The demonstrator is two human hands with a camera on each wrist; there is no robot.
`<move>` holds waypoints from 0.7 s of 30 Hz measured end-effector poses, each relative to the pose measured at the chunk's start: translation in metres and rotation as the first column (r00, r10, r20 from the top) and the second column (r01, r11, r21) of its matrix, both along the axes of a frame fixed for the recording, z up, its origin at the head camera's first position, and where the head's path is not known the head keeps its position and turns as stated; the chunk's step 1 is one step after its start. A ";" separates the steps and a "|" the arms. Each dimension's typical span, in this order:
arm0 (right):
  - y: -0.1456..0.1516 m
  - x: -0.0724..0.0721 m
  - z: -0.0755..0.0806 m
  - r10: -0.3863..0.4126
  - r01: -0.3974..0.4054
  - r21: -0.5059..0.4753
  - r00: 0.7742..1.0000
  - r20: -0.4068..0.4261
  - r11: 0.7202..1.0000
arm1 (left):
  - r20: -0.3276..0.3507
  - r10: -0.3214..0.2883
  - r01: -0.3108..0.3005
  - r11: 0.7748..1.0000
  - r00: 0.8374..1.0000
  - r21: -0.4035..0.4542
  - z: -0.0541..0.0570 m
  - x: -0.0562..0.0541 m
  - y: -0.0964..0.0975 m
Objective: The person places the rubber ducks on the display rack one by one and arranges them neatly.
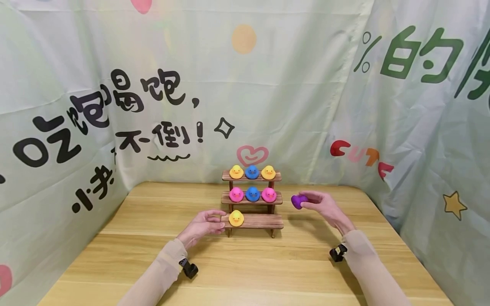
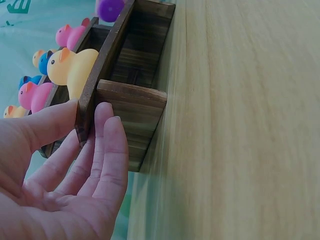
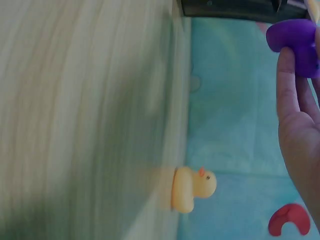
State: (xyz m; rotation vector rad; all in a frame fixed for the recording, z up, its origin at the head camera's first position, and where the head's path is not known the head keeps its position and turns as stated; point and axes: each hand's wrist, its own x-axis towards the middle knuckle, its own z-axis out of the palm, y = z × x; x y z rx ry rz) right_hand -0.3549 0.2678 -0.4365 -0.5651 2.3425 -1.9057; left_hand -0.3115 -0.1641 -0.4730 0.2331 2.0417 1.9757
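A small three-tier wooden stand (image 1: pixel 264 221) holds rubber ducks. My left hand (image 1: pixel 204 227) grips the left end of its lowest shelf; in the left wrist view the thumb lies along the top edge and the fingers curl beneath. Beside the thumb sits a yellow duck (image 1: pixel 236 218), at the left of that shelf. My right hand (image 1: pixel 325 207) pinches a purple rubber duck (image 1: pixel 298 202) in the air, just right of the stand. In the right wrist view another yellow duck (image 3: pixel 194 190) stands on the tabletop; it is hidden in the head view.
The middle shelf (image 1: pixel 226 201) carries a blue duck (image 1: pixel 252 194) between two pink ones. On the top shelf (image 1: pixel 278 176) a blue duck (image 1: pixel 252 172) sits between two yellow ones. A printed cloth (image 1: pixel 291 106) hangs behind and around the wooden table (image 1: pixel 245 272).
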 end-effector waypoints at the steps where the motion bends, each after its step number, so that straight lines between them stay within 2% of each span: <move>1: -0.002 0.001 0.001 0.003 -0.003 -0.006 1.000 -0.005 1.000 | 0.002 -0.001 0.001 1.000 1.000 -0.001 0.000 0.000 0.000; 9: -0.019 0.007 0.008 0.002 -0.002 -0.016 1.000 -0.028 1.000 | 0.002 -0.008 0.008 1.000 1.000 0.000 0.000 0.000 -0.002; 15: -0.028 0.012 0.006 -0.001 0.001 -0.026 1.000 -0.015 1.000 | 0.005 -0.006 0.006 1.000 1.000 0.004 0.001 0.001 -0.002; 21: -0.036 0.019 0.005 0.027 -0.027 0.006 1.000 0.008 1.000 | 0.018 0.002 -0.002 1.000 1.000 0.010 0.001 0.001 0.000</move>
